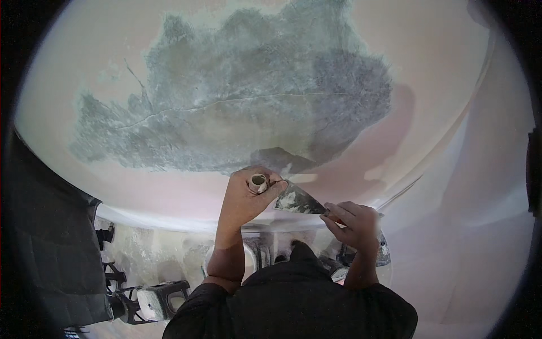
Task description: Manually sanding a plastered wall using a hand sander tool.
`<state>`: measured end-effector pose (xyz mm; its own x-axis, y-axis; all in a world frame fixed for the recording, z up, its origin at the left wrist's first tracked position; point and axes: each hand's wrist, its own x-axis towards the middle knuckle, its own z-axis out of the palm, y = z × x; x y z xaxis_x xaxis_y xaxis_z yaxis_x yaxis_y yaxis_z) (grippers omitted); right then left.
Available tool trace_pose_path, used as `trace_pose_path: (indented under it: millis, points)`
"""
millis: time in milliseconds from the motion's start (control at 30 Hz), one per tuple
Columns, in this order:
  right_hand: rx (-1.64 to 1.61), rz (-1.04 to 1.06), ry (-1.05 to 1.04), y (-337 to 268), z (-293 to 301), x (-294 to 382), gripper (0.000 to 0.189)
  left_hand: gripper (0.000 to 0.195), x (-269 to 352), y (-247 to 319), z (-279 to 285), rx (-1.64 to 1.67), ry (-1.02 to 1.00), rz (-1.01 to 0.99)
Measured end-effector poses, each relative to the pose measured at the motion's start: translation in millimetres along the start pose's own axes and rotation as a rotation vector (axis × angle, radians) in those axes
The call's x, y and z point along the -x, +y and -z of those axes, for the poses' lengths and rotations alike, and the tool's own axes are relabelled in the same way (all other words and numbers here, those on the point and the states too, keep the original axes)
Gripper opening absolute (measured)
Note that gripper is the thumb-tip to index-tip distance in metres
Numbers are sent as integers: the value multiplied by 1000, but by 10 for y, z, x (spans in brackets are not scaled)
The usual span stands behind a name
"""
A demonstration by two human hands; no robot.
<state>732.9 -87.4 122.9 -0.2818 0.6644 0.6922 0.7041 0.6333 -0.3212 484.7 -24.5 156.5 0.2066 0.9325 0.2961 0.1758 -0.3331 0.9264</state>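
Note:
My left hand is closed around a small hollow cylindrical thing, whose round open end faces the camera. Its thumb and fingertips meet at the upper corner of a triangular putty knife blade, which is smeared with whitish paste. My right hand grips this putty knife by its handle, to the right of the blade. Just beyond both hands stands a pale pinkish wall surface with a large rough grey patch. A thin crack runs across the patch. What else my left palm covers is hidden.
Below the wall, a dusty stool stands at the lower left near dark metal parts. A dark sheet hangs at the far left. A round pale container is partly hidden behind my left forearm. Another pale wall rises at the right.

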Motion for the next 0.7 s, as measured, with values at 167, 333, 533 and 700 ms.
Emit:
trace_pose_path:
  millis: [167,333,533,700]
  points:
    - [26,25,-31,17,9,-46,27,10,-25,64,-12,-156,58,-150]
    - [-23,-10,-63,69,8,-58,25,9,-56,34,-29,-338,73,-333]
    - [-217,-208,5,169,-133,-54,26,7,-116,-201,18,-202,216,-267]
    - [-828,-550,95,291,-281,-40,33,8,12,-407,-299,177,64,178]
